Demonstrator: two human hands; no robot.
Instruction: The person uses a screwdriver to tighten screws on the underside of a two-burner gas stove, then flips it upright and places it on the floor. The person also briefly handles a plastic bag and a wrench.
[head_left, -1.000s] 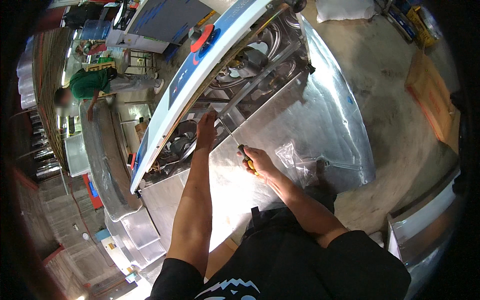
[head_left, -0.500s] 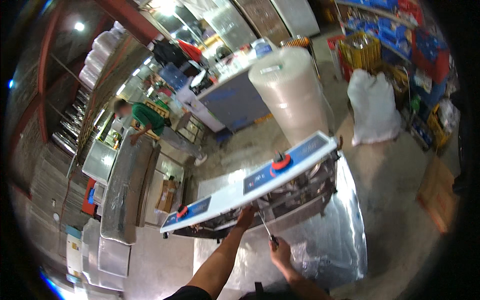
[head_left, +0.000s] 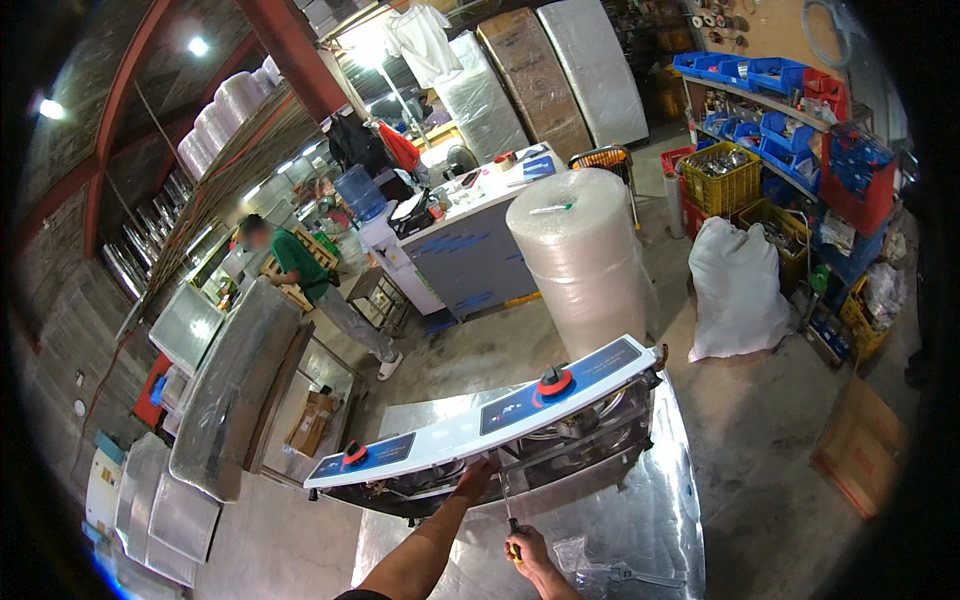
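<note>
In front of me stands a gas-stove-like appliance with a long white front panel (head_left: 445, 440), blue labels and two black-and-red knobs. Its open underside shows dark metal frame and pipes (head_left: 590, 425). My left hand (head_left: 478, 480) reaches up beneath the panel's middle, and its fingers are lost in shadow. A screwdriver (head_left: 506, 497) with a black-and-yellow handle is gripped in my right hand (head_left: 528, 552), fingers closed round it. Its shaft points up into the appliance, close to my left hand; the tip's contact is hidden. Under the appliance lies a shiny, silvery sheet-covered surface (head_left: 640, 510).
A tall roll of bubble wrap (head_left: 575, 260) stands behind the appliance. To the right are a white sack (head_left: 738, 290), a cardboard piece (head_left: 862, 445) and shelves with blue bins (head_left: 775, 75). A person in green (head_left: 297, 262) stands at the left by wrapped panels (head_left: 235, 390).
The view has tilted up, so the appliance and my hands sit lower in it. My right hand still holds the screwdriver beneath the panel, and my left hand stays under its middle.
</note>
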